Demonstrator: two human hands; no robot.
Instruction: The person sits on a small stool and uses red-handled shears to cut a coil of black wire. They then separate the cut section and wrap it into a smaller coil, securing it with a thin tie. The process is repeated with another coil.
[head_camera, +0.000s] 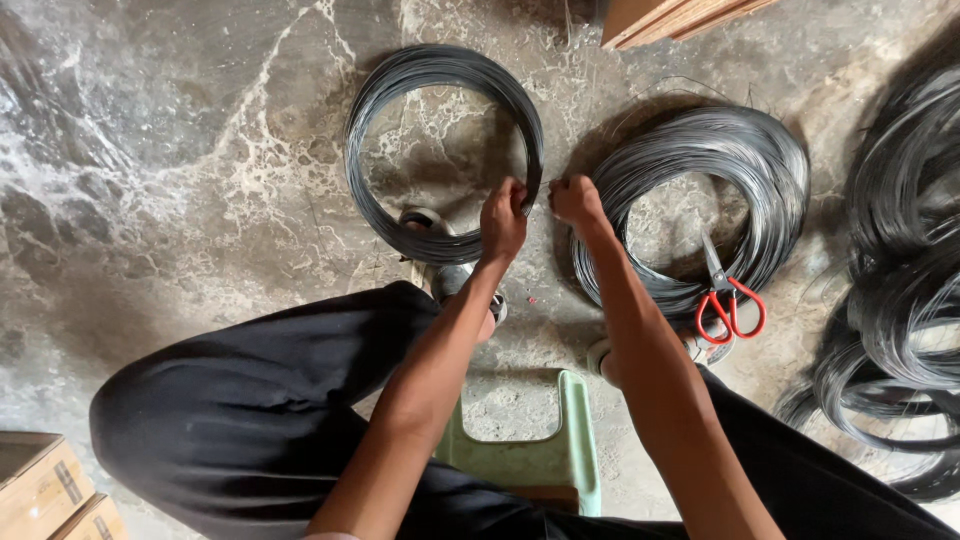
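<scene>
Cardboard boxes (45, 490): bottom left corner of the frame, on the floor beside your dark-trousered knee.
Floor (170, 150): grey marbled stone; it carries everything here.
Thin wire coil (442, 150): upper centre of the frame, a dark ring lying flat on the floor, its lower right edge under your left hand.
Left hand (503, 220): clenched on the coil's rim at the lower right, knuckles up.
Shoe (455, 275): just below the thin coil, touching its lower edge, close under your left wrist.
Green stool (560, 450): bottom centre, between your knees.
Right hand (577, 200): closed in a pinch just beside the left hand, at the gap between the two coils; you seem to grip a wire strand, but it is too fine to tell for sure.
Thick wire coil (700, 200): right of centre, a heavier bundle, partly crossed by your right forearm.
Red-handled scissors (728, 300): resting on the thick coil's lower right part.
Loose wire bundles (905, 270): right edge, heaped.
Wooden boards (680, 15): top edge, right of centre.
</scene>
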